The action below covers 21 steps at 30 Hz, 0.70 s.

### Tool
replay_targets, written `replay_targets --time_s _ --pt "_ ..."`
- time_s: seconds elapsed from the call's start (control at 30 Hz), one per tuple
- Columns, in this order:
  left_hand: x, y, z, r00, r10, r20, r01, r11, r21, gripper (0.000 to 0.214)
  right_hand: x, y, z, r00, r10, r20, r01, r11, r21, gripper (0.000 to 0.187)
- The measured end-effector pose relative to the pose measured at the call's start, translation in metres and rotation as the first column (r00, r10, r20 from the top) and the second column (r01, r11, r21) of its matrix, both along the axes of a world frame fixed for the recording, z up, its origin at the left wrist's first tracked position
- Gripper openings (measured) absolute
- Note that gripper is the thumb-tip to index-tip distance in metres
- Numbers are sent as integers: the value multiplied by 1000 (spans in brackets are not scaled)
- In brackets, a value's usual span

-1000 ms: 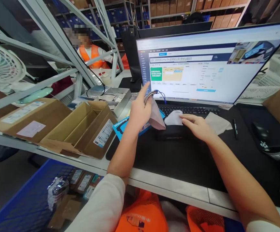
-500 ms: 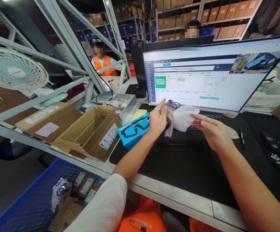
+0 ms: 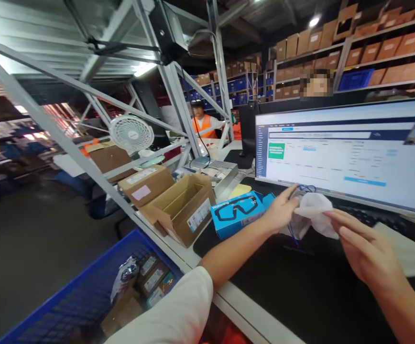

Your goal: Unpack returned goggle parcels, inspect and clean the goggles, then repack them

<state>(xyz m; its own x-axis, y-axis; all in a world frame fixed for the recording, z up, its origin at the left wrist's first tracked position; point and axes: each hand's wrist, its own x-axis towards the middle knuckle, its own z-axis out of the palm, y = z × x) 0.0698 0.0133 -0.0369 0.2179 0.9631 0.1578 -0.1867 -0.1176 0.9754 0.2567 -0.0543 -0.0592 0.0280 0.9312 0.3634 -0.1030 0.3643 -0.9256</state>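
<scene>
My left hand [image 3: 282, 210] grips a grey drawstring pouch [image 3: 300, 228] with blue cords, above the black desk mat [image 3: 282, 272]. A thin, whitish translucent wrapper [image 3: 317, 206] puffs out beside the pouch. My right hand [image 3: 370, 246] has its fingertips closed on the wrapper's right edge. Whether anything lies inside the pouch or wrapper cannot be seen. To the left of my left hand rests a blue box [image 3: 234, 214] printed with black glasses, its end flap open. A pale sheet [image 3: 404, 251] lies beyond my right hand.
A large monitor [image 3: 336, 153] stands behind my hands, with a keyboard [image 3: 368, 215] below it. Left are an open cardboard box [image 3: 202, 220], a metal tray [image 3: 229, 179] and a fan [image 3: 132, 133]. A blue crate [image 3: 85, 282] holds parcels below the desk. Two people sit beyond.
My view has swung left and up, so the desk sits further right and lower. Both hands remain at the pouch and wrapper; the right fingertips have closed on the wrapper's edge.
</scene>
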Motion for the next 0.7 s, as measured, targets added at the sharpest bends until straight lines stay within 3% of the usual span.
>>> replay_targets --time_s 0.1,0.17,0.23,0.33,0.47,0.6,0.7 --pt "0 -2 1 997 -50 -52 50 999 4 58 1 -3 5 996 -33 -79 32 999 -6 33" --pt "0 -5 2 996 -74 -43 74 997 8 55 1 -3 9 998 -58 -39 59 998 5 36" --pt "-1 -9 3 992 -123 -3 123 992 28 60 1 -1 10 986 -108 128 102 994 47 36" --pt "-4 -14 4 979 -202 -26 202 979 39 75 -3 5 5 895 -185 407 108 973 204 36" --pt "-6 -15 4 975 -176 -139 180 983 18 92 -6 10 -3 831 -191 522 -2 938 345 39" --pt "-5 -10 1 981 -171 -94 170 985 -11 83 -3 8 -1 797 -201 570 -32 928 372 35" --pt "-5 -9 1 988 -136 -73 134 990 -31 74 -1 10 0 773 -287 565 39 911 410 41"
